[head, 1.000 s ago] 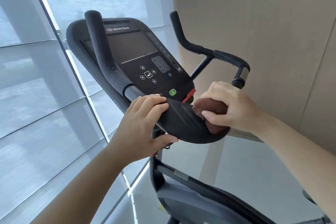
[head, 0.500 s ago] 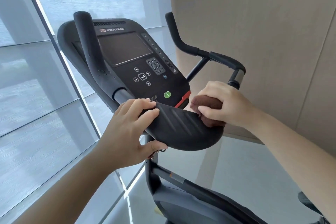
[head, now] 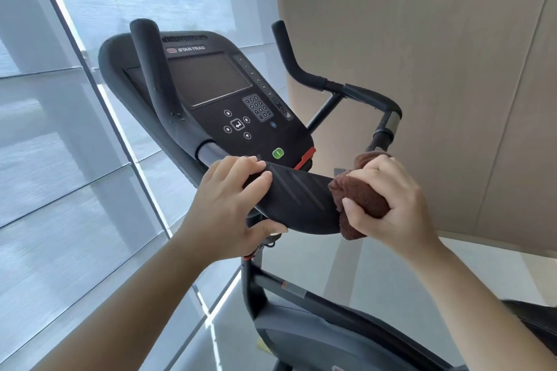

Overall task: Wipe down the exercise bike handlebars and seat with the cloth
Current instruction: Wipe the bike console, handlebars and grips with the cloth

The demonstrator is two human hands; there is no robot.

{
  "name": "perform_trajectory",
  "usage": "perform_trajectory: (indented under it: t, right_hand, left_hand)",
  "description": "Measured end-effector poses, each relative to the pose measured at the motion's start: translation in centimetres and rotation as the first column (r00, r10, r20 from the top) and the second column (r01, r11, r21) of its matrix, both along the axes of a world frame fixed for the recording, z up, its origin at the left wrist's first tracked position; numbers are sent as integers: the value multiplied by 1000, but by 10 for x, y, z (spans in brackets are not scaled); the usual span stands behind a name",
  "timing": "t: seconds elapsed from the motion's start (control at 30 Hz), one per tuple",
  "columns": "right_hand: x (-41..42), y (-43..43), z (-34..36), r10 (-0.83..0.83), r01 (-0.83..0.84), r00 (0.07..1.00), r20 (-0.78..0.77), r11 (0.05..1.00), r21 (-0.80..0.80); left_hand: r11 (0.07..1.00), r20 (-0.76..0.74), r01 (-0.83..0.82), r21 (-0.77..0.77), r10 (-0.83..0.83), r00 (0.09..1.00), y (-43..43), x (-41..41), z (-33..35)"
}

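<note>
The black exercise bike handlebars (head: 301, 202) run across the middle, with a wide padded centre section below the console. My left hand (head: 229, 208) grips the left end of that pad, fingers on top and thumb underneath. My right hand (head: 388, 199) holds a bunched brown cloth (head: 361, 196) pressed against the pad's right end. Upright black grips rise at the left (head: 150, 69) and at the right (head: 289, 54). A dark edge at the lower right (head: 539, 325) may be the seat; it is mostly out of frame.
The console (head: 229, 93) with a dark screen, keypad and green button sits just above the pad. Tall windows with blinds (head: 60, 159) fill the left side. A beige wall (head: 437, 69) stands close on the right. The bike frame (head: 316, 310) and pale floor lie below.
My right hand has slid the cloth outward to the right end of the pad and wrapped it further round the edge. My left hand keeps its grip. The view shifted slightly.
</note>
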State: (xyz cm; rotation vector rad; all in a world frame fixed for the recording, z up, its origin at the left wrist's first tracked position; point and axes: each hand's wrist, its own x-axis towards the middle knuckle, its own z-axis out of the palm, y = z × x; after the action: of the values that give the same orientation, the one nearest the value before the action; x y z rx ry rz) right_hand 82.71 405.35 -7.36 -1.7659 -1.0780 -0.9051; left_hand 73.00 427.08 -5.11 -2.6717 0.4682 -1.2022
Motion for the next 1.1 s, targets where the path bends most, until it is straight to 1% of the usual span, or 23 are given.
perform_trajectory:
  t: [0.07, 0.17, 0.23, 0.33, 0.4, 0.47, 0.6, 0.67, 0.73, 0.8, 0.87, 0.97, 1.03, 1.1]
  right_hand:
    - [-14, 7, 1, -72, 72, 997, -10, 997, 0]
    - [-34, 39, 23, -154, 157, 988, 31, 980, -124]
    - [-44, 55, 34, -206, 208, 978, 30, 961, -184]
    - [-47, 46, 31, -183, 176, 983, -22, 968, -181]
    - [-48, 35, 24, -194, 186, 981, -26, 965, -184]
    - [-51, 37, 26, -236, 220, 970, -52, 953, -207]
    - [-51, 94, 58, -335, 291, 936, -108, 909, -298]
    - [-45, 124, 71, -347, 296, 933, -98, 893, -340]
    - [-43, 133, 75, -336, 268, 928, -159, 901, -340]
    - [-49, 124, 70, -341, 267, 916, -213, 912, -313]
    - [-61, 112, 61, -427, 361, 882, -200, 884, -297]
    - [-78, 110, 54, -589, 535, 791, -165, 797, -281]
    - [-83, 122, 56, -649, 602, 748, -141, 752, -267]
    - [-84, 142, 61, -671, 632, 735, -100, 730, -260]
  left_hand:
    - [1000, 17, 14, -7, -13, 1000, 0, 1, -1]
    - [999, 26, 31, -41, -30, 999, 0, 0, -3]
    - [994, 17, 57, -88, -56, 998, -1, 0, -2]
    - [986, -11, 116, -119, -118, 993, 6, -1, 0]
    - [985, -44, 153, -75, -157, 987, 21, -3, 1]
    - [993, -58, 119, -15, -120, 991, 41, -4, 3]
    - [998, 19, -13, 56, 12, 1000, 86, 0, 15]
    - [995, 31, -19, 100, 16, 999, 104, 6, 22]
    - [993, 23, 33, 115, -36, 999, 117, 10, 24]
    - [991, -6, 93, 100, -93, 996, 124, 13, 19]
    - [987, -10, 143, 67, -143, 990, 128, 17, 15]
    - [975, -28, 222, 26, -221, 975, 133, 20, 18]
    - [962, -35, 274, 21, -273, 961, 140, 19, 21]
    - [949, -36, 314, 36, -313, 949, 150, 16, 20]
